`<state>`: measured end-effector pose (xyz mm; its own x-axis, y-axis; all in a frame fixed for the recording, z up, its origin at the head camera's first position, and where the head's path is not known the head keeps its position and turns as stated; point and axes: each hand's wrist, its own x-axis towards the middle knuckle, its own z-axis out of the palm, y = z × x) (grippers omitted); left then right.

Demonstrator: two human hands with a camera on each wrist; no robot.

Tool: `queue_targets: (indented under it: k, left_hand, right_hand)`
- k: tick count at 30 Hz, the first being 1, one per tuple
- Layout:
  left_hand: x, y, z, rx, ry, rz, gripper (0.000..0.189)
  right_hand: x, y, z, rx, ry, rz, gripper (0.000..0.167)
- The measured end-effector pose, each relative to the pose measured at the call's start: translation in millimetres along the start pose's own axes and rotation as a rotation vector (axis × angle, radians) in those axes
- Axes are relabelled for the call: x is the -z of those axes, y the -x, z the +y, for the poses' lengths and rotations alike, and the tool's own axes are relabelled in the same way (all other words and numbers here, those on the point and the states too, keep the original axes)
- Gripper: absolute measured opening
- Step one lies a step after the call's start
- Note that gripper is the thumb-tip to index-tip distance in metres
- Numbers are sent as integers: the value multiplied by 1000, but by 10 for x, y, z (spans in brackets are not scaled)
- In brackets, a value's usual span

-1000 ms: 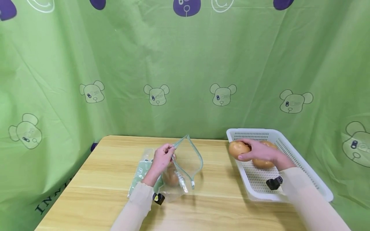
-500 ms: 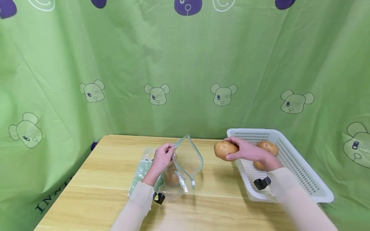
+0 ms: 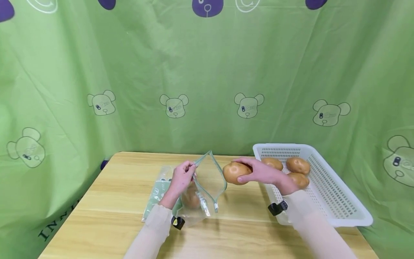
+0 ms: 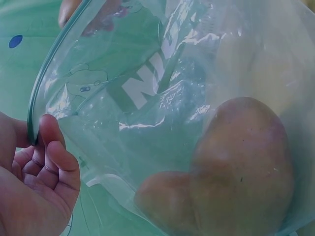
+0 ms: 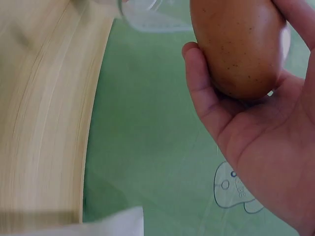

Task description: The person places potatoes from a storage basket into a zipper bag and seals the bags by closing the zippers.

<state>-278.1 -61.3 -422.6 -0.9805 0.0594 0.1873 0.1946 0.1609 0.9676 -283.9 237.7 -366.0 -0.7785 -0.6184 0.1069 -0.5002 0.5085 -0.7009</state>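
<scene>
My left hand (image 3: 182,178) pinches the edge of a clear zip bag (image 3: 211,176) between thumb and fingers. The bag's green-rimmed mouth gapes to the right. Through the plastic in the left wrist view I see potatoes (image 4: 243,167) low in the bag. My right hand (image 3: 260,172) grips another potato (image 3: 236,173), thumb on the near side and fingers over the far side. That potato is held in the air at the right side of the bag's mouth; whether it touches the rim I cannot tell. The right wrist view shows the same potato (image 5: 238,49) between curled fingers and thumb.
A white perforated basket (image 3: 339,187) stands on the right of the wooden table (image 3: 106,201), with several potatoes (image 3: 298,165) inside. Flat green-printed plastic packaging (image 3: 159,190) lies under and left of the bag. A green curtain (image 3: 207,64) hangs behind the table.
My right hand has carried the potato left, out of the basket and over to the bag's mouth. Potatoes once covered by that hand now show. My left hand and the bag have hardly moved.
</scene>
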Motion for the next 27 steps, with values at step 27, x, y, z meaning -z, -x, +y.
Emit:
queue_targets:
  k: [27]
  left_hand:
    - [-5, -17, 18, 5, 17, -2, 13]
  right_hand:
    - [-481, -362, -197, 31, -23, -66, 64]
